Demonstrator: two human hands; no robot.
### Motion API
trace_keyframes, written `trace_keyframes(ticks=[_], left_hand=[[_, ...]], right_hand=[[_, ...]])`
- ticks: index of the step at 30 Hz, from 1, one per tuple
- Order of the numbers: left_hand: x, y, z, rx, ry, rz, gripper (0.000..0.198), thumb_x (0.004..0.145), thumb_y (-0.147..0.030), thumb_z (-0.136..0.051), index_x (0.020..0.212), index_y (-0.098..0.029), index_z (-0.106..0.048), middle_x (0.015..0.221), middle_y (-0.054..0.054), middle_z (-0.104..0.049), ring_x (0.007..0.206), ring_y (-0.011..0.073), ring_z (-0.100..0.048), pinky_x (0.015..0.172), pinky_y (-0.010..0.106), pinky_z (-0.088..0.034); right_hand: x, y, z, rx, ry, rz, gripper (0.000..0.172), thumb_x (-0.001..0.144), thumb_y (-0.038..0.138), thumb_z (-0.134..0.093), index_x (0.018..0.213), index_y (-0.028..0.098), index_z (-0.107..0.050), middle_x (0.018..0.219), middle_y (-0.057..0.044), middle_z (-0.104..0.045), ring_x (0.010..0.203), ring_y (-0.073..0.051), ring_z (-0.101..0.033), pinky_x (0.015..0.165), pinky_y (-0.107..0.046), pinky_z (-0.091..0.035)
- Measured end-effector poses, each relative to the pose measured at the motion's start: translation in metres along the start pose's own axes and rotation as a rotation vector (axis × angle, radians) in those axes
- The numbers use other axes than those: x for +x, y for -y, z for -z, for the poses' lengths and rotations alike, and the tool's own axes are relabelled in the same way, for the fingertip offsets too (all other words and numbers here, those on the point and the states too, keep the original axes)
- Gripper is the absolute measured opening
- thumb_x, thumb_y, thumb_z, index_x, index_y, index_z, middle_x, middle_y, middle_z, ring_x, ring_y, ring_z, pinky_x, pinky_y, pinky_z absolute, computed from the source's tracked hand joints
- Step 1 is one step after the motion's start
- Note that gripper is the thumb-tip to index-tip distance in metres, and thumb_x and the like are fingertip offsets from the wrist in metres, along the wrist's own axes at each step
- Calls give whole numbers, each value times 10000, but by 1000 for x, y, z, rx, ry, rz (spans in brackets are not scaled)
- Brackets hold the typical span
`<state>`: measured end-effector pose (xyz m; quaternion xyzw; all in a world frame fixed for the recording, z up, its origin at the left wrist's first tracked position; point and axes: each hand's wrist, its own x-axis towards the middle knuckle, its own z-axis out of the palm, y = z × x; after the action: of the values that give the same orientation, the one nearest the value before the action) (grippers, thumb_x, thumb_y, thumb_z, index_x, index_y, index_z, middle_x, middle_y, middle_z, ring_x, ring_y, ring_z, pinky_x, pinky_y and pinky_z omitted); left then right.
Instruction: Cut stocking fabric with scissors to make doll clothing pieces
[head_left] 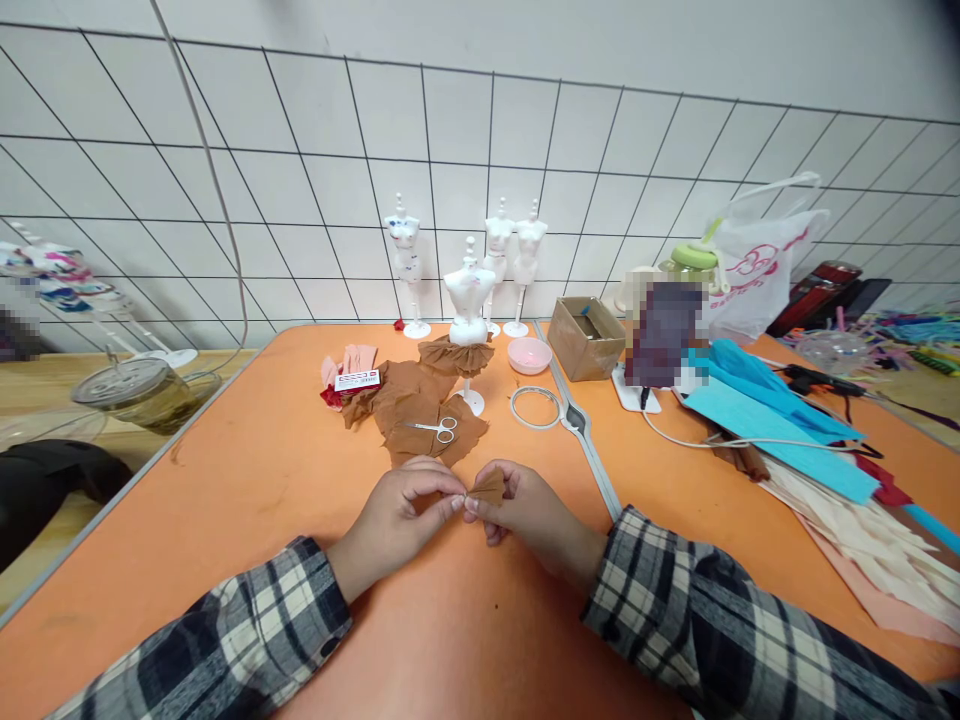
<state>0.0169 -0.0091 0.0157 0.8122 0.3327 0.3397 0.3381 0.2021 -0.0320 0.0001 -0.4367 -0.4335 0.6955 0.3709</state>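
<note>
Both my hands meet over the orange table, pinching a small folded piece of brown fabric. My left hand grips its left tip with closed fingers. My right hand holds the wider, fanned end between thumb and fingers. Just beyond the hands lies a heap of the same brown fabric with small white-handled scissors on top. A white mini dress form wearing a brown ruffle stands behind the heap.
Three more white mini dress forms stand by the grid wall. A pink bowl, white ring, cardboard box, blue and cream paper sheets, glue gun and plastic bag lie right. A glass jar sits left.
</note>
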Motion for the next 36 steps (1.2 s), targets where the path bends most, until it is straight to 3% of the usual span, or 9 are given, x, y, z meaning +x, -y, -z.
trace_keyframes(ticks=[7,14,18,22,26,32,36], left_hand=[[0,6,1,17,5,-79,224,915,-316,-576,827,-220,-758,782,63,-730,801,185,-629,748,308,-506],[0,9,-1,-97,35,64,248,898,-346,-601,766,-198,-749,766,65,-699,774,181,-626,737,300,-507],[-2,8,-2,-65,13,50,213,890,-311,-605,764,-185,-723,758,58,-694,763,177,-625,737,299,-497],[-3,6,0,-27,-36,52,228,905,-308,-573,765,-182,-702,762,57,-691,760,174,-626,718,287,-494],[-3,6,1,-47,-66,41,214,912,-303,-562,802,-183,-700,803,59,-684,788,174,-629,733,287,-500],[-4,9,4,30,-162,-67,180,924,-268,-552,854,-192,-699,848,66,-708,840,180,-639,782,304,-514],[-4,9,8,123,-125,-264,148,916,-186,-553,920,-222,-696,896,51,-720,936,183,-628,873,334,-496]], right_hand=[[-3,-1,-4,180,-24,-83,504,556,469,-850,794,168,-524,708,36,-619,592,-63,-549,678,-259,-515],[0,-2,-5,82,-74,-13,379,563,299,-802,757,185,-496,670,37,-610,611,-94,-555,620,-252,-491],[1,-10,-5,-39,-92,88,279,555,165,-725,728,185,-507,670,35,-588,622,-106,-537,573,-230,-448],[0,-10,-6,4,-79,122,278,613,224,-732,821,195,-550,730,23,-601,688,-124,-572,594,-239,-491],[-2,-3,-3,114,29,36,417,642,345,-778,975,211,-564,775,7,-631,707,-130,-599,570,-235,-521],[-3,2,12,317,208,-225,417,718,471,-711,959,158,-576,866,-76,-693,678,-132,-626,530,-221,-504],[0,0,18,317,290,-296,353,668,364,-754,901,155,-591,810,-38,-672,642,-121,-619,498,-201,-478]])
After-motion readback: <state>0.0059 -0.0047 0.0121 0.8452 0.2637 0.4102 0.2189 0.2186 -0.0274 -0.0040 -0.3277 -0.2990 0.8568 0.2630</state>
